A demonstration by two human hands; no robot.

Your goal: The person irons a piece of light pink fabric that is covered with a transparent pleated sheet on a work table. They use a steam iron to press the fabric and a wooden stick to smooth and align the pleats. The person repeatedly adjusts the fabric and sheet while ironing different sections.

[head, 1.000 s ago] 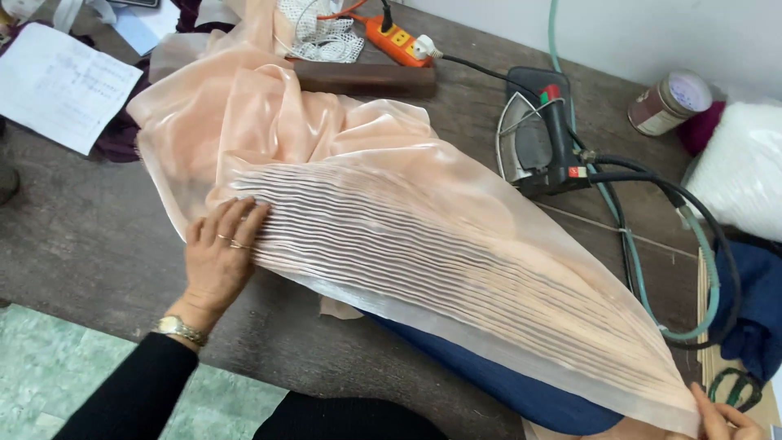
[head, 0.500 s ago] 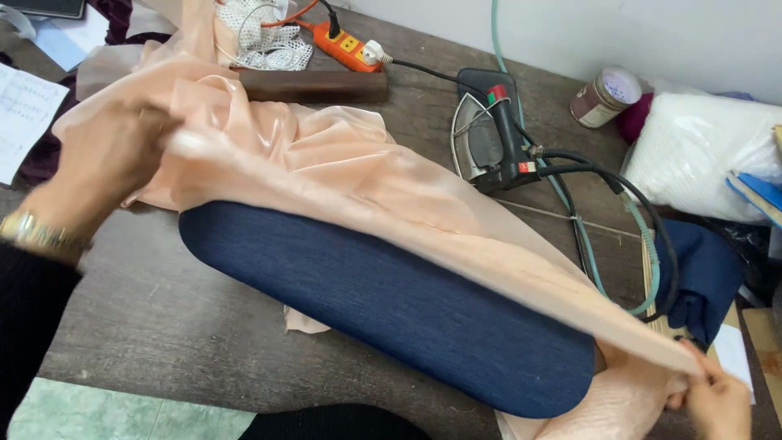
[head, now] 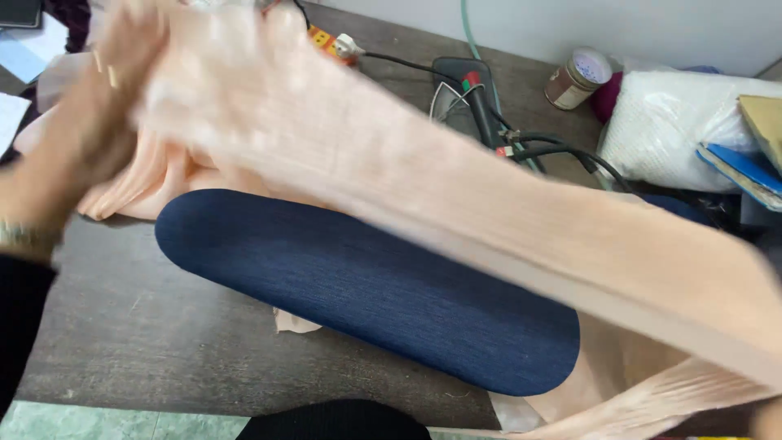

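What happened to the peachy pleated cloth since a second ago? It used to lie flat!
The left hand gripped the peach pleated cloth and lifted it up off the dark blue pressing pad, which now shows bare. The cloth hangs stretched in the air, blurred from moving. The right hand is now out of view. The iron, the tin and the table stayed put.

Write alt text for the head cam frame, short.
A person's left hand lifts a peach pleated fabric, motion-blurred, above a dark blue padded ironing board on a grey table. Behind lie an iron with cables, a small tin and a white bag; the right hand is barely in view.
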